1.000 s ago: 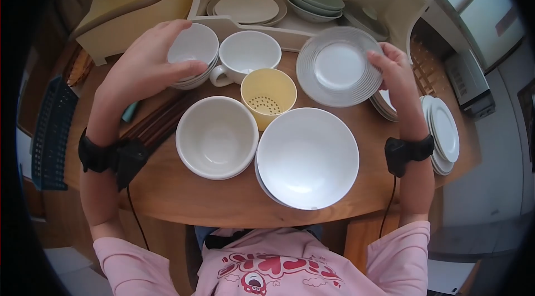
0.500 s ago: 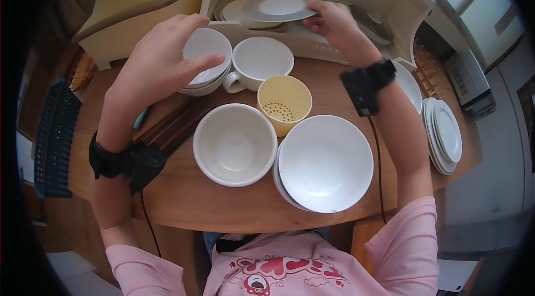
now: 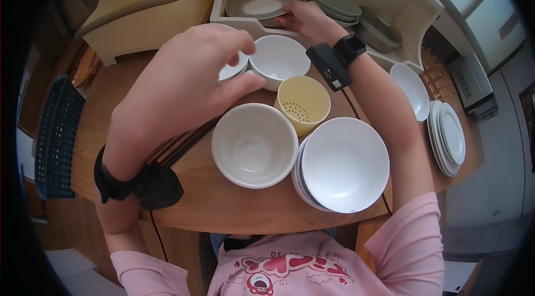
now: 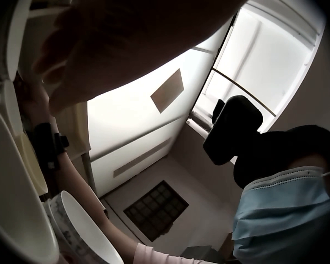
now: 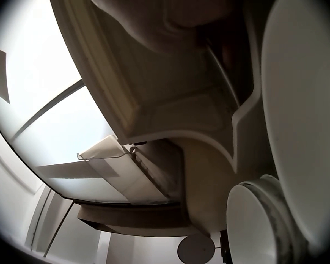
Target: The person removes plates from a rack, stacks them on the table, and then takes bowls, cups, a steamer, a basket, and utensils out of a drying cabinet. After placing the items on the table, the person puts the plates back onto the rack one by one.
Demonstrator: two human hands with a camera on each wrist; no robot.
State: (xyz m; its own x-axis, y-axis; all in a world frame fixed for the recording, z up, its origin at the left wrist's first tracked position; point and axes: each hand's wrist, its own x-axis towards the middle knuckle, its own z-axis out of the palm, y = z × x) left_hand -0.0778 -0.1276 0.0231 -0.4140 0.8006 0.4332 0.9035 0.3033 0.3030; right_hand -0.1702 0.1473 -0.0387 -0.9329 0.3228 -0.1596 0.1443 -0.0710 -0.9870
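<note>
In the head view my right hand (image 3: 306, 19) reaches into the cream rack (image 3: 423, 23) and pinches the right rim of a plate with a ridged clear border (image 3: 263, 6). That plate lies low over the plates at the rack's left side. My left hand (image 3: 192, 76), fingers loosely bent and holding nothing, hovers over the stacked small bowls (image 3: 229, 71) and hides most of them. Just right of its fingertips is a white mug (image 3: 280, 61). The left wrist view shows the left hand dark from below; the right wrist view shows part of the right hand inside the rack.
A yellow perforated cup (image 3: 304, 101), a cream bowl (image 3: 254, 145) and stacked large white bowls (image 3: 345, 165) stand mid-table. Green-grey dishes (image 3: 334, 3) sit in the rack. On the right are a white bowl (image 3: 409, 91) and stacked plates (image 3: 452, 134). Chopsticks (image 3: 178, 148) lie under the left forearm.
My right hand has carried the ridged plate from the table's right side leftward into the rack and lowered it there. The left hand has shifted right, over the small bowls toward the mug.
</note>
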